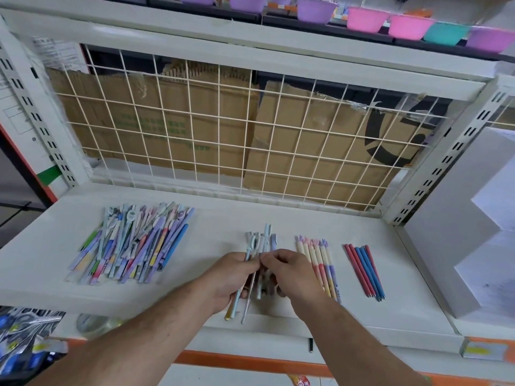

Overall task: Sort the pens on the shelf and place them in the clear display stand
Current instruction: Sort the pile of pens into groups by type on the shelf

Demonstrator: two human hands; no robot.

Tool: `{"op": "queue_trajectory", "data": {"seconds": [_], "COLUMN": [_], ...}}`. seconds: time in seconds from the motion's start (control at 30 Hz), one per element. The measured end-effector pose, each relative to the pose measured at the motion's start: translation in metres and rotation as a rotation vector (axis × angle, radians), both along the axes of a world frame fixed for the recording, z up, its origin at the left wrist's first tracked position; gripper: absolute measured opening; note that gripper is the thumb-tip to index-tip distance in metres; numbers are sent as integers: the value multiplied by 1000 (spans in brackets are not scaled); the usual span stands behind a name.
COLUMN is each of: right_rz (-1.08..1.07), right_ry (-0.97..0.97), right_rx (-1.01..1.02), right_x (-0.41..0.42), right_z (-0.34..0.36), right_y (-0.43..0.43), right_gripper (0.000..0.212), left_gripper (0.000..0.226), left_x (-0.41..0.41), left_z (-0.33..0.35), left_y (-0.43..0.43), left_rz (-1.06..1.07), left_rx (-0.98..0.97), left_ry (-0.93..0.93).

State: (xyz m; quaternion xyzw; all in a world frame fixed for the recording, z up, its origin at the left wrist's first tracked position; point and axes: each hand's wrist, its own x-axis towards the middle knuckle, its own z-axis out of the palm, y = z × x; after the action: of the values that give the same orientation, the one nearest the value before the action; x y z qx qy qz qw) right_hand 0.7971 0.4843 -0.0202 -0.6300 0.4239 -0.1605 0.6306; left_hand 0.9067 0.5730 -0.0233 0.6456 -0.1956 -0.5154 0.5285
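Observation:
On the white shelf (211, 218) a large mixed pile of pens (133, 243) lies at the left. At the middle, my left hand (237, 277) grips a bundle of pale blue and grey pens (260, 240), their tips sticking out below the palm. My right hand (289, 271) pinches one pen of that bundle from the right. To the right lies a row of cream, pink and purple pens (320, 263), and further right a row of red and blue pens (365, 268). No clear display stand is in view.
A wire grid (223, 129) with cardboard behind it backs the shelf. Coloured bowls (367, 19) stand on the shelf above. A white stepped box (459, 246) sits at the right. Packaged goods (25, 344) hang below left.

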Motion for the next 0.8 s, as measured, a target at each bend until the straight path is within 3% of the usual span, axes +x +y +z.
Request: {"op": "queue_trajectory", "data": {"seconds": [0.1, 0.2, 0.37, 0.6, 0.8], "right_rz": [-78, -142, -107, -101, 153], "right_ry": [32, 141, 265, 159, 48], "right_rx": [24, -100, -198, -249, -70], "right_x": [1, -3, -1, -1, -5], "right_z": [-2, -7, -18, -9, 9], "right_y": [-4, -12, -19, -7, 22], "right_gripper": [12, 11, 6, 9, 27], "left_gripper": [22, 19, 19, 15, 20], "left_x": [3, 10, 16, 15, 13], "left_z": [-4, -7, -10, -6, -5], "left_y": [1, 3, 3, 2, -1], "left_rz": [25, 79, 112, 190, 215], "left_rx": [13, 20, 0, -14, -59], "left_ry": [-21, -32, -42, 3, 40]}}
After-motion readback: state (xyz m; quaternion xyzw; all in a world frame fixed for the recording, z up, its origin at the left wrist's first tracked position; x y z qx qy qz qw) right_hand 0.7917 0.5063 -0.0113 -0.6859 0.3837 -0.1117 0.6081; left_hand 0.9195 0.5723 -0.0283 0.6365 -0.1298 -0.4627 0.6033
